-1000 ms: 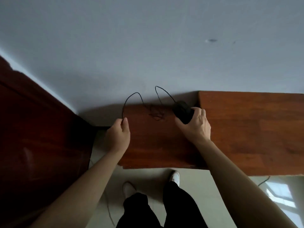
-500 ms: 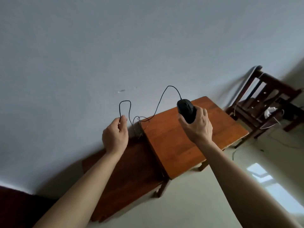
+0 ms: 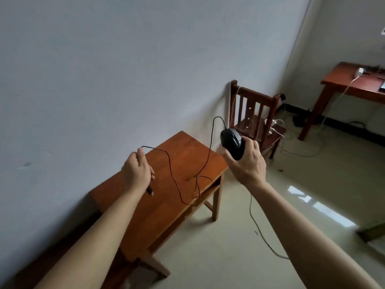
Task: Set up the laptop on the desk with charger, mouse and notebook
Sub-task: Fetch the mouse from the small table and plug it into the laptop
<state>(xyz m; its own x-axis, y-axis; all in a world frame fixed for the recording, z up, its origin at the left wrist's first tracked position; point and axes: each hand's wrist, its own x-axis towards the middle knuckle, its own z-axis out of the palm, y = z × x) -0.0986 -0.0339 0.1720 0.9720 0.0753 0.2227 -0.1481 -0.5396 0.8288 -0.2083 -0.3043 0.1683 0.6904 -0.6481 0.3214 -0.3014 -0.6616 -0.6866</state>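
Right hand [image 3: 246,163] grips mouse [image 3: 232,143], left hand [image 3: 136,174] pinches its cable [image 3: 173,178] near the plug [image 3: 150,191]; far desk [image 3: 341,84] lies beyond and right of the mouse, right hand nearer.

right hand [image 3: 246,163] grips black mouse [image 3: 232,143] in the air | left hand [image 3: 136,173] pinches mouse cable [image 3: 211,142], USB plug [image 3: 150,191] poking out below it | cable sags in 1 loop over near desk [image 3: 145,215] | chair [image 3: 254,115] by wall beyond | 2nd desk [image 3: 341,80] far right, white lead [image 3: 341,94] hanging off it
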